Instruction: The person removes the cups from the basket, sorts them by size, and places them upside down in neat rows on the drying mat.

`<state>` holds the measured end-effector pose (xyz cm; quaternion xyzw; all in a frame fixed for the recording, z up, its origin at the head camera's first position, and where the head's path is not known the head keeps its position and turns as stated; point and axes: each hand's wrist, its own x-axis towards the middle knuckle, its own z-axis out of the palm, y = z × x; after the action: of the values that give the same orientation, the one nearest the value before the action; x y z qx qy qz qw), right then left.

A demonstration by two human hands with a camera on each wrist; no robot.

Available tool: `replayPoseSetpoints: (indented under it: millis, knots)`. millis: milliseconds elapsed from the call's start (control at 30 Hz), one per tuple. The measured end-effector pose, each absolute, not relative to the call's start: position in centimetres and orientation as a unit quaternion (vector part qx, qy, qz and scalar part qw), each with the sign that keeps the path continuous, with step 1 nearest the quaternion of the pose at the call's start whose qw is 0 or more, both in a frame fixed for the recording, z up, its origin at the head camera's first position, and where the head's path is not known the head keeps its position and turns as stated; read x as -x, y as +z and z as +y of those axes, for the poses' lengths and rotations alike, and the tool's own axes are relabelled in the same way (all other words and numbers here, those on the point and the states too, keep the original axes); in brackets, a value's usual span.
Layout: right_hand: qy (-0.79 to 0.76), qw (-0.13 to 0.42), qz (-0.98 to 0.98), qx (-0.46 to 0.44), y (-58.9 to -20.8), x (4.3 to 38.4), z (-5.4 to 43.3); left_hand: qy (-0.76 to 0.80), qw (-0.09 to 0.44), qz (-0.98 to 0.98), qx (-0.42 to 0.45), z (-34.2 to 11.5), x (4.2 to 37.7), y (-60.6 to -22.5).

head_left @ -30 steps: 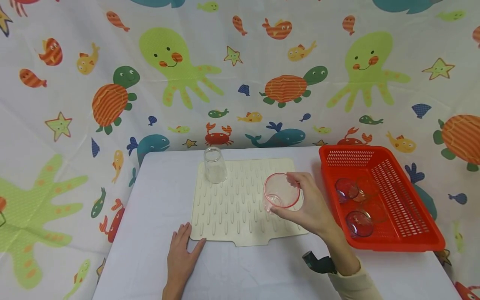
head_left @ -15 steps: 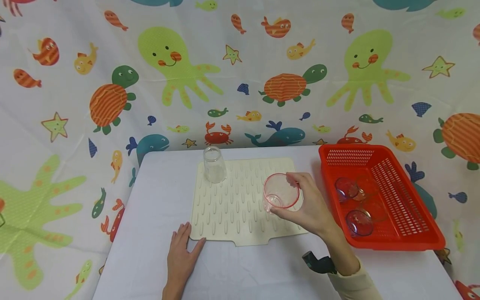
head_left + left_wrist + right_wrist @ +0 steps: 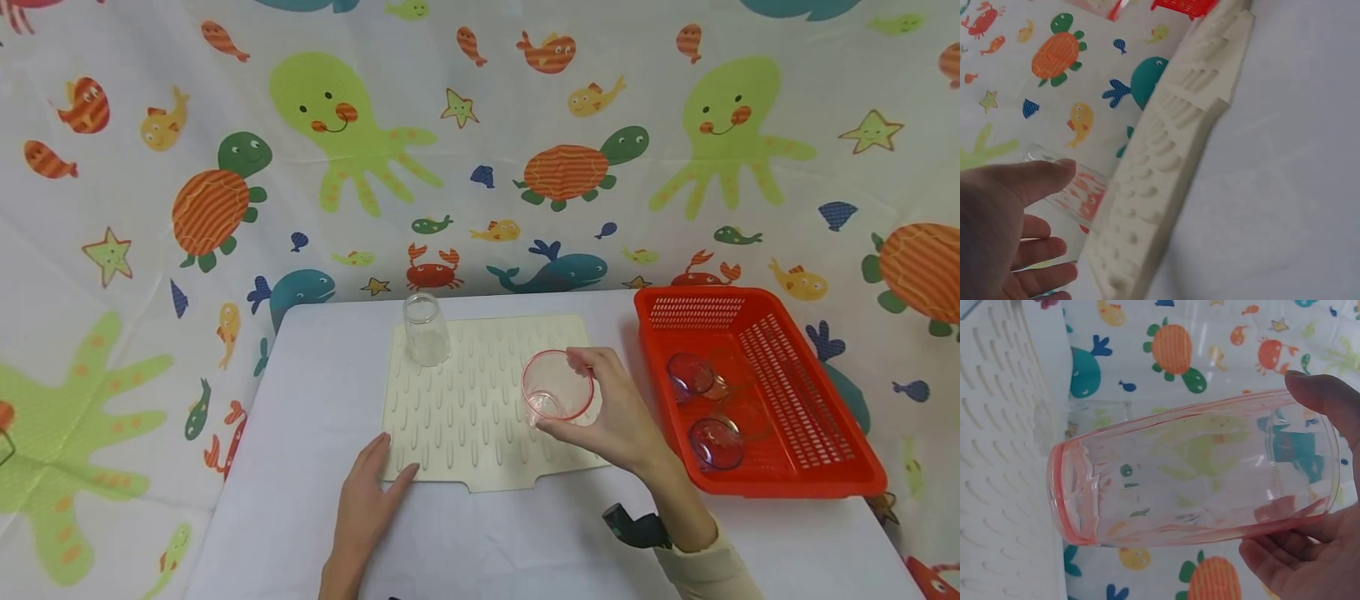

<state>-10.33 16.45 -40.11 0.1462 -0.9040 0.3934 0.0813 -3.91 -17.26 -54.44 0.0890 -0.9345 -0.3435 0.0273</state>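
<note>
My right hand [image 3: 618,417] holds a clear drinking glass with a pink tint [image 3: 553,390], thumb and fingers on opposite sides near its rim. In the right wrist view, the base of this glass [image 3: 1066,494] is close over the cream ridged drying mat [image 3: 498,475]. Another drinking glass, colourless [image 3: 427,337], stands with its narrower end up at the mat's back left. My left hand [image 3: 363,508] is at the mat's front left corner, fingers loose, thumb held apart, nothing in its grip. In the left wrist view, its thumb overlaps the colourless glass [image 3: 1094,181].
A red plastic basket [image 3: 847,483] stands right of the mat on the white-covered table [image 3: 300,392]. Inside it lie several tinted glasses, one with a purplish rim [image 3: 716,444]. A curtain with sea animals [image 3: 487,183] hangs behind the table. A dark wrist camera [image 3: 636,527] sits on my right wrist.
My left hand has shifted slightly forward and right, its fingertips now over the mat's corner. My right hand keeps holding the pink-tinted glass in nearly the same place.
</note>
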Motion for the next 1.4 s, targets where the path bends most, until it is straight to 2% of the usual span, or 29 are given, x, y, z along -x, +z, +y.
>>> replayPoseSetpoints:
  millis: [367,700,1033,1400]
  knots:
    - [0.395,0.067,-0.902,-0.159,-40.0,10.0,15.8,-0.428,0.05,-0.901,0.04,-14.0,5.6,-47.8]
    - [0.4,0.036,-0.898,-0.182,-39.9,9.6,15.3,-0.497,0.036,-0.855,0.145,-11.9,6.8,-44.0]
    - [0.411,0.012,-0.88,-0.238,-39.8,9.3,14.9,-0.52,0.015,-0.814,0.257,-9.9,7.6,-42.3]
    - [0.411,-0.01,-0.875,-0.254,-39.6,9.2,14.8,-0.52,0.006,-0.814,0.259,-9.3,7.7,-42.1]
